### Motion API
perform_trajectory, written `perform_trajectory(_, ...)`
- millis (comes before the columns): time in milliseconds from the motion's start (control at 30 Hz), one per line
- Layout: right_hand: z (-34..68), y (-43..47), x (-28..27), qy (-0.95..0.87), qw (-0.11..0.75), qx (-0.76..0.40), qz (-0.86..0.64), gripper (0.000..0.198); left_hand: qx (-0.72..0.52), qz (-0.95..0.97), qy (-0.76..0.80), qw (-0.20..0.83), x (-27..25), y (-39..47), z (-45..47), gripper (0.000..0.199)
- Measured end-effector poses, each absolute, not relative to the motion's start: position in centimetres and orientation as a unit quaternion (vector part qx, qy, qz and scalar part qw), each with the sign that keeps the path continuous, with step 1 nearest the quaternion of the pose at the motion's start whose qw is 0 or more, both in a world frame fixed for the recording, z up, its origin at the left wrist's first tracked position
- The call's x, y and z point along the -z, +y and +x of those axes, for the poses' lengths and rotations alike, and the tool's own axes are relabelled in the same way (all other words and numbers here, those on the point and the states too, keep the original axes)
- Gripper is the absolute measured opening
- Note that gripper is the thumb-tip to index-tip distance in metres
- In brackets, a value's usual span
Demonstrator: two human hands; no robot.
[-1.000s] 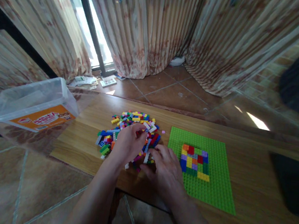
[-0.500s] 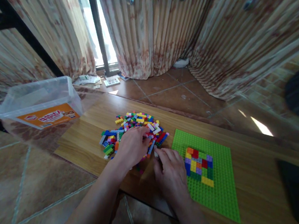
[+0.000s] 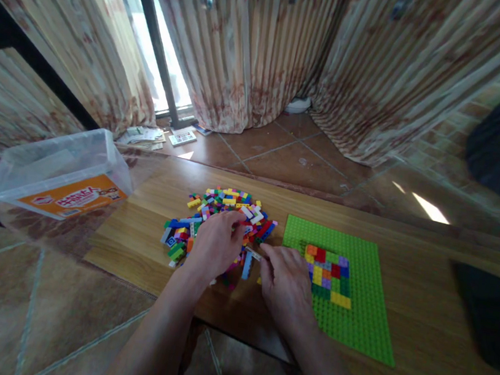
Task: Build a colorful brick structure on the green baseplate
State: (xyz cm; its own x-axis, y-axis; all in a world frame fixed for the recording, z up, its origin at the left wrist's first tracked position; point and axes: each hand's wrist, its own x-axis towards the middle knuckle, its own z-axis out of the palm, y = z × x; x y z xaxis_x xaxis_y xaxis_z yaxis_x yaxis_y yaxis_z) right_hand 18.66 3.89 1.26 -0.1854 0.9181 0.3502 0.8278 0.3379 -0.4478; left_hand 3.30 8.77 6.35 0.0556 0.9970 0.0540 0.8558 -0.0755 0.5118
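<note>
A heap of mixed toy bricks [image 3: 185, 227] lies on the wooden table. Over its right part reaches my left hand [image 3: 218, 239], fingers curled down among the bricks. Its fingertips are partly hidden, and whether a brick is in them does not show. To the right of the heap, my right hand [image 3: 287, 283] is closed, with a long pale brick [image 3: 253, 252] pinched at its thumb and fingers. A blue brick [image 3: 247, 265] stands out just below that one. Right of my right hand lies a green baseplate [image 3: 370, 291] bearing a flat multicoloured patch of bricks [image 3: 327, 276].
A clear plastic box [image 3: 62, 167] with an orange label stands at the table's left end. A dark flat object [image 3: 488, 314] lies at the right. Papers [image 3: 143, 135] are on the tiled floor beyond, before striped curtains [image 3: 268, 60].
The pale brick at my right fingertips now shows longer and points toward my left hand. The blue brick sits lower, nearer the table's front edge. The whole view has shifted slightly.
</note>
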Motion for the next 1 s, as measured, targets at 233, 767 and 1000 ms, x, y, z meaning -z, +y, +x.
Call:
perform_trajectory(233,18.6,3.9,-1.4,-0.771,0.273,-0.083,-0.569,0.017,-0.266,0.65,0.687,0.187,-7.0,9.2,1.5,0.028)
perform_trajectory(767,20.0,4.4,-2.0,-0.755,0.381,-0.076,-0.529,0.025,-0.129,0.628,0.743,0.192,-8.1,8.6,-2.6,0.022)
perform_trajectory(1000,24.1,5.1,-3.8,-0.676,0.411,-0.093,-0.604,0.023,-0.082,0.644,0.747,0.144,-7.3,8.6,-2.1,0.011)
